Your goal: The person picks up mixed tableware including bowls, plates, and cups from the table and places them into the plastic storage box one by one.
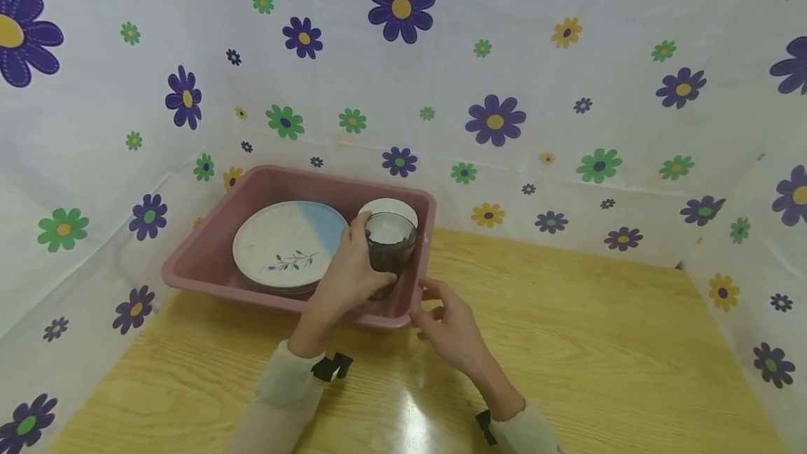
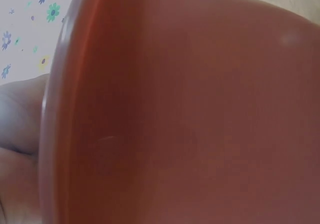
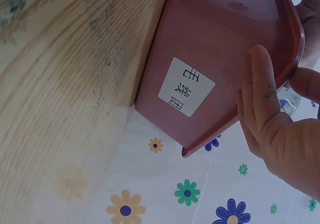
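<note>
A pink plastic basin (image 1: 208, 285) stands on the wooden table. Reaching over its near side, my left hand (image 1: 352, 268) grips a dark, see-through glass (image 1: 392, 258) in the basin's right end, thumb on the near side. Behind the glass sits a white bowl (image 1: 403, 209), partly covered by it. My right hand (image 1: 450, 328) holds the basin's near right corner. In the right wrist view its fingers (image 3: 262, 81) lie straight along the outer wall, the thumb at the rim. Basin wall (image 2: 200, 108) fills most of the left wrist view.
Left of the glass, a stack of plates (image 1: 286, 240) lies in the basin, the top one white and blue with a leaf sprig. A white label (image 3: 186, 87) is stuck on the outer wall. Flowered sheeting (image 1: 536, 76) encloses the wooden table (image 1: 567, 342).
</note>
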A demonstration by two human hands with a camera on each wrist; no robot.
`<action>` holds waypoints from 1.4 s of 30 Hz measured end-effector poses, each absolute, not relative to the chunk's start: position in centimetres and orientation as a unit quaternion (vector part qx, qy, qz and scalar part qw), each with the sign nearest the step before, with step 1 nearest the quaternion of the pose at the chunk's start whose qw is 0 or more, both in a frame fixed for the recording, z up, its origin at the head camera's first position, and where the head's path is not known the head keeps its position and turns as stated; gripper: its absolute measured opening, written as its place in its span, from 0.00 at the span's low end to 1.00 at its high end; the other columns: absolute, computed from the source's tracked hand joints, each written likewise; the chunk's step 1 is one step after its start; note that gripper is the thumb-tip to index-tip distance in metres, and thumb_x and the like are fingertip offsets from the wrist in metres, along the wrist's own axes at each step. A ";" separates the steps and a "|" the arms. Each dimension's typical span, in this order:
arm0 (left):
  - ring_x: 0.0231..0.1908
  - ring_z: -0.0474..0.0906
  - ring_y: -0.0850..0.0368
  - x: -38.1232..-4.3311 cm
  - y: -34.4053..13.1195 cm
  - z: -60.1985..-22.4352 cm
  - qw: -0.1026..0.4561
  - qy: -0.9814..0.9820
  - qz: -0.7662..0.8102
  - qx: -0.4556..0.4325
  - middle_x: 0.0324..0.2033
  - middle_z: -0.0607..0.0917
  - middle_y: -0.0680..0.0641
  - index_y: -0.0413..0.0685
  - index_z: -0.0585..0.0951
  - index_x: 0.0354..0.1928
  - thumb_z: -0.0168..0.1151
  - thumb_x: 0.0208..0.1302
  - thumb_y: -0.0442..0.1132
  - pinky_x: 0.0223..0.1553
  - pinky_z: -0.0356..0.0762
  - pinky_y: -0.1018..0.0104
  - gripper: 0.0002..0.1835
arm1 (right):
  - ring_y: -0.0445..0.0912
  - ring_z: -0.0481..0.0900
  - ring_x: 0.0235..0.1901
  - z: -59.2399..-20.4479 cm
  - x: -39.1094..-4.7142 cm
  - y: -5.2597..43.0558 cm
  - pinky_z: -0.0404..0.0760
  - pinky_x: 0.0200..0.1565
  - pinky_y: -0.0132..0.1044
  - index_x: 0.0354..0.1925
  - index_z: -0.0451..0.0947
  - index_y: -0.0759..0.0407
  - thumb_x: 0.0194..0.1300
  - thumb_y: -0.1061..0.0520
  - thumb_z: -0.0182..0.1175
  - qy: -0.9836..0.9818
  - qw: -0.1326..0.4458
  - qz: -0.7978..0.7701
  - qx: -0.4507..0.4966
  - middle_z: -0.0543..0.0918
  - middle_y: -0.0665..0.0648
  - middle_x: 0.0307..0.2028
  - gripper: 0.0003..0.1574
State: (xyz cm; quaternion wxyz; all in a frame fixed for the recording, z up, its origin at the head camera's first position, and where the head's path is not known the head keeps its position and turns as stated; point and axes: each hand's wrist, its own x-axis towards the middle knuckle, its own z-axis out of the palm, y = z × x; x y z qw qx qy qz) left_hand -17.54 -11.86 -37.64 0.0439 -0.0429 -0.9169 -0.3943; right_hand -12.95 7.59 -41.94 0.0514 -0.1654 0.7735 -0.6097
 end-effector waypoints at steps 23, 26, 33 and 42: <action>0.63 0.65 0.31 -18.1 -11.6 -38.4 0.050 -0.931 -0.358 -0.045 0.63 0.67 0.32 0.43 0.50 0.74 0.81 0.44 0.38 0.62 0.70 0.40 0.60 | 0.54 0.84 0.32 -41.9 -13.1 7.7 0.84 0.28 0.38 0.66 0.71 0.62 0.70 0.56 0.62 0.794 0.031 -0.580 -0.178 0.78 0.63 0.54 0.29; 0.64 0.67 0.33 -18.1 -11.6 -38.5 0.046 -0.929 -0.364 -0.045 0.64 0.67 0.32 0.40 0.49 0.74 0.81 0.44 0.37 0.63 0.70 0.43 0.60 | 0.57 0.84 0.33 -42.0 -13.1 7.7 0.83 0.27 0.36 0.66 0.71 0.61 0.70 0.55 0.61 0.801 0.031 -0.571 -0.179 0.77 0.62 0.54 0.29; 0.64 0.69 0.36 -17.8 -11.5 -38.5 0.028 -0.930 -0.364 -0.036 0.64 0.66 0.30 0.37 0.48 0.73 0.80 0.45 0.34 0.63 0.71 0.45 0.60 | 0.59 0.84 0.35 -42.0 -13.1 7.8 0.84 0.28 0.36 0.67 0.70 0.60 0.71 0.56 0.60 0.804 0.031 -0.567 -0.177 0.77 0.60 0.54 0.29; 0.63 0.70 0.36 -17.7 -11.5 -38.7 0.012 -0.930 -0.367 -0.029 0.64 0.67 0.28 0.36 0.48 0.72 0.80 0.45 0.31 0.62 0.71 0.45 0.59 | 0.59 0.84 0.36 -42.0 -13.0 7.8 0.84 0.28 0.35 0.67 0.70 0.60 0.70 0.56 0.61 0.804 0.026 -0.566 -0.182 0.77 0.59 0.55 0.29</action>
